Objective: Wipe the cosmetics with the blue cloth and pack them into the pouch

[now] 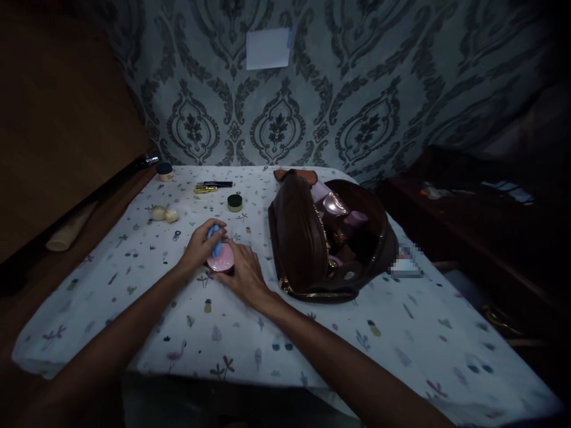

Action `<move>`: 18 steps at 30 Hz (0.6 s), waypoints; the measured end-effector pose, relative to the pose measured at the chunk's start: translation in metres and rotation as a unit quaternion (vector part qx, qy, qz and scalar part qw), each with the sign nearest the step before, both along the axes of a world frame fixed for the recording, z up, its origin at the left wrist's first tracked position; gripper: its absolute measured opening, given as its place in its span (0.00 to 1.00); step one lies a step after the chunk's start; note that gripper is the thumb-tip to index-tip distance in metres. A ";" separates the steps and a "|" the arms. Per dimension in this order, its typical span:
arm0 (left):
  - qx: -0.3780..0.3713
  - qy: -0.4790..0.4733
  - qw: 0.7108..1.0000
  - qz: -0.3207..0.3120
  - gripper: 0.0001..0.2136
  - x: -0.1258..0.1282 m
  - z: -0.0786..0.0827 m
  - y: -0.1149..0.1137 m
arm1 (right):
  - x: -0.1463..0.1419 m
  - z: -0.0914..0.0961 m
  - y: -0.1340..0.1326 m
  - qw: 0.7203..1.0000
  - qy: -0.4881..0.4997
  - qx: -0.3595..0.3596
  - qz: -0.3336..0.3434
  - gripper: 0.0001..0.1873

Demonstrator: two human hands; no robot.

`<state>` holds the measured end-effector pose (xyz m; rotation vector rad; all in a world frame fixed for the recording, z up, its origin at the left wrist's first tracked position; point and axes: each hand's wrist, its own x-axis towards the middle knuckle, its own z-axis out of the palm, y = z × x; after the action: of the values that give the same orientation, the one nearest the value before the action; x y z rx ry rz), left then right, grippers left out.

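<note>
My left hand (203, 245) pinches a small blue cloth (216, 239) between thumb and fingers. The cloth touches the top of a round pink compact (222, 259), which rests on the table. From the other side, my right hand (244, 270) curls around the compact's edge and grips it. Just to the right of that hand stands a dark brown bag (297, 229), unzipped, with a pink shiny pouch or bottle (335, 205) and other cosmetics inside.
On the patterned tablecloth (187, 345) lie a dark-lidded small jar (235, 203), a black pen-like stick (218, 184), a gold tube (205, 189) and two pale round pieces (165, 214). Another jar (165, 172) stands at the back left. A brown case (307, 176) lies behind the bag.
</note>
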<state>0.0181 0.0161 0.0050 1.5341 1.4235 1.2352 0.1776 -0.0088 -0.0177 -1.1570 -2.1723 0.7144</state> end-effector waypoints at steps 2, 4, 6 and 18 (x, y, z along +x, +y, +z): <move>-0.037 -0.074 0.996 -0.022 0.20 -0.007 -0.001 0.002 | 0.001 -0.001 0.001 1.000 0.010 -0.001 0.002 0.41; -0.071 -0.114 0.988 -0.073 0.22 -0.014 -0.001 0.002 | 0.002 -0.002 0.002 0.999 0.036 -0.003 -0.001 0.42; -0.090 -0.128 0.980 -0.125 0.24 -0.018 0.002 0.001 | 0.003 -0.005 0.004 0.997 0.080 -0.007 -0.007 0.41; -0.017 -0.159 0.983 -0.093 0.28 0.002 0.012 -0.012 | 0.003 -0.004 0.008 0.873 0.413 -0.249 -0.075 0.44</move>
<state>0.0206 0.0037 0.0167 1.3414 1.0660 1.2682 0.1801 -0.0004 -0.0216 -0.9676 -1.1932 1.4343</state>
